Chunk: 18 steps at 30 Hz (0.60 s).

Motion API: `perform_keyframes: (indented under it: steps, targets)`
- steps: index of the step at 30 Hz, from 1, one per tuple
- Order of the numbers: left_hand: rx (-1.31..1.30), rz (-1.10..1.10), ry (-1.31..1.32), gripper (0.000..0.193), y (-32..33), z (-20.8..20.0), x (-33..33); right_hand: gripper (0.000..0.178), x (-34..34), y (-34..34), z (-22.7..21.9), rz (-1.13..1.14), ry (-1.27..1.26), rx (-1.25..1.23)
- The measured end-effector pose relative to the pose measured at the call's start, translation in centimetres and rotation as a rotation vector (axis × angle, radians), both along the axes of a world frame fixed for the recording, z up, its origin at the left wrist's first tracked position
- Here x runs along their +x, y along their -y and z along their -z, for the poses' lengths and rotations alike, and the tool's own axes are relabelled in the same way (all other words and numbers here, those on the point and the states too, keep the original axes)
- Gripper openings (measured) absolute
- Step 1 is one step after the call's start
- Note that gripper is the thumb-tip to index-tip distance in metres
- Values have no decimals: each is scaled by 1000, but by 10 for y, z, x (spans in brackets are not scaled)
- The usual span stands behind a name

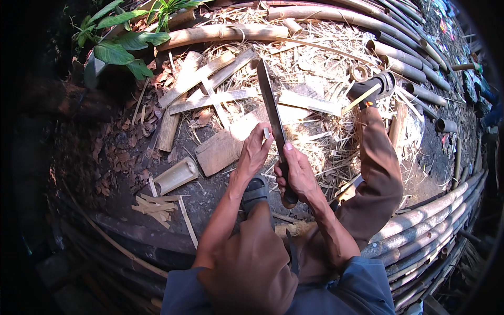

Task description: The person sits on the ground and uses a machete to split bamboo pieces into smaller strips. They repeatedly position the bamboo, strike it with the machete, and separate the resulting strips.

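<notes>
My right hand (300,170) is wrapped round the dark handle of a machete (270,100), whose long blade points up and slightly left, away from me. Beside the blade, my left hand (256,149) pinches a short, pale bamboo piece (266,133); its fingers hide most of it. The two hands are close together, above a flat wooden block (216,153) on the ground. A halved bamboo section (177,176) lies to the left of the block. Near it is a small pile of short split bamboo strips (156,207).
Split bamboo slats (210,100) lie crossed beyond the block, among pale shavings (320,58). Whole bamboo poles (226,32) run along the far side, the right and near me. My sandalled foot (255,191) is beside the block. A leafy plant (118,47) grows at far left.
</notes>
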<state>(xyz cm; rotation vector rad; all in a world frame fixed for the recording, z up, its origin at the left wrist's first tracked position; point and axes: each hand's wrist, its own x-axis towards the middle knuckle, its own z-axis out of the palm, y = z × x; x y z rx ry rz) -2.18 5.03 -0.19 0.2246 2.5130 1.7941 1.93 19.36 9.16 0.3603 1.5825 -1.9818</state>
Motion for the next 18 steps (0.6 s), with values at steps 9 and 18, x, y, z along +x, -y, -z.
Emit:
perform_keyframes:
  steps: [9,18]
  targets:
    - [-3,32,-23,22,-2,-2,0,46,2,2,2,22,33,-16]
    - [-23,24,-24,31,-2,1,-1,46,3,2,2,30,41,-30]
